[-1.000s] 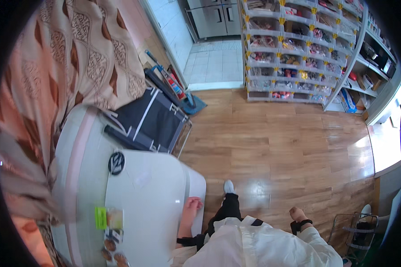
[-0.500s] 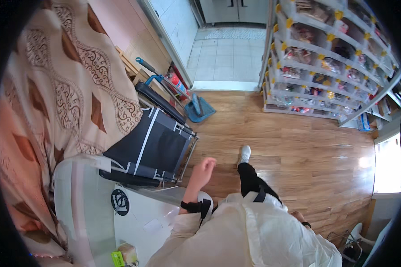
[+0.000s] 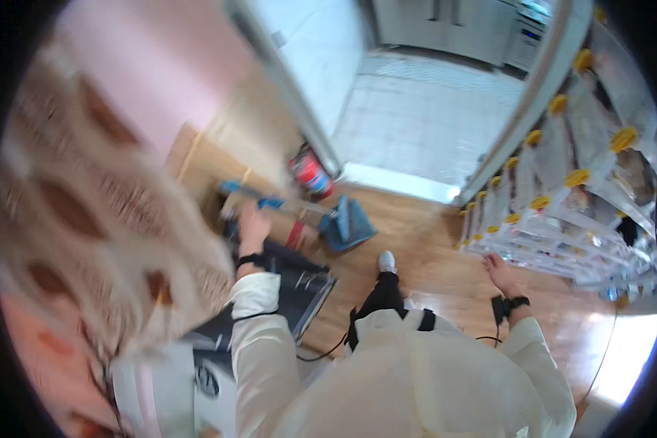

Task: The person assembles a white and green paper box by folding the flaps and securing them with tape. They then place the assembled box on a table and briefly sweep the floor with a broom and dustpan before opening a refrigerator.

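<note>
My left hand (image 3: 254, 225) reaches forward to the blue-and-grey handle (image 3: 259, 197) of a long-handled tool leaning by the wall. The fingers are blurred against the handle, and whether they close around it does not show. At the handle's lower end, a blue dustpan (image 3: 350, 225) rests on the wood floor. My right hand (image 3: 498, 270) hangs out to the right near the drawer stack, holding nothing, its fingers loosely bent and apart. Dark bands circle both wrists.
A red fire extinguisher (image 3: 312, 174) stands beside the doorway, behind the dustpan. Below my left arm lies a folded dark chair (image 3: 299, 281). Clear drawers with yellow catches (image 3: 577, 179) rise at right. A patterned curtain (image 3: 117, 219) hangs at left. A raised white sill (image 3: 394, 182) crosses the doorway.
I have stepped toward the doorway, and the view has turned. My left hand has gone forward to the tool handle. My right arm has swung out into view on the right.
</note>
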